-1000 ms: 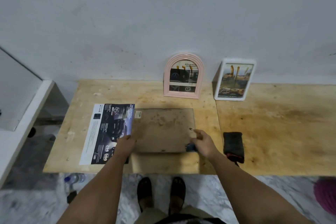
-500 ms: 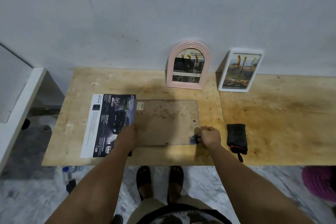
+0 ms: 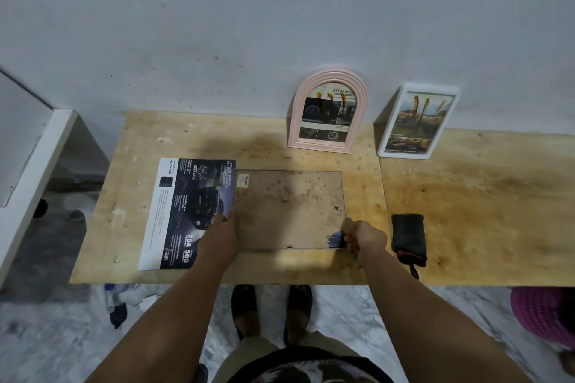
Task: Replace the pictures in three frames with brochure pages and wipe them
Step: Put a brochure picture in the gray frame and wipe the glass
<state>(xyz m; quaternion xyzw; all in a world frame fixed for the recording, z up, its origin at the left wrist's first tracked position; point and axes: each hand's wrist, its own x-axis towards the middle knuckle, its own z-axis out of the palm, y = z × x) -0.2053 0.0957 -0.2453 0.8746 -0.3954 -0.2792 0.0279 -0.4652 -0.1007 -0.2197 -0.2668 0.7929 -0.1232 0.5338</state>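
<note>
- Brown fibreboard faces up on the third frame (image 3: 287,208), which lies face-down at the front middle of the plywood table (image 3: 482,202); turned over like this, its backing and clips are reachable, which suits swapping the picture inside.
- At the near right corner, the right hand (image 3: 364,238) pinches a small dark blue piece (image 3: 336,239) between curled fingers. It looks like a clip or a corner of the picture being worked loose, though I cannot tell which.
- Opposite, the left hand (image 3: 219,238) rests on the frame's near left edge, apparently to steady it; whether its fingers curl under the edge or lie flat is hidden by the wrist.
- Just left of the frame, its edge overlapped slightly, lies the dark brochure page (image 3: 189,211), within easy reach for insertion.
- Against the wall stand a pink arched frame (image 3: 327,112) and a white frame (image 3: 417,121), both already showing brochure-like prints, so this appears to be the last one.
- Right of the working hand, a folded black cloth (image 3: 408,238) waits for wiping, near but not touching the frame.
- Nothing blocks the backing; the brochure's overlap could snag when the board lifts.
</note>
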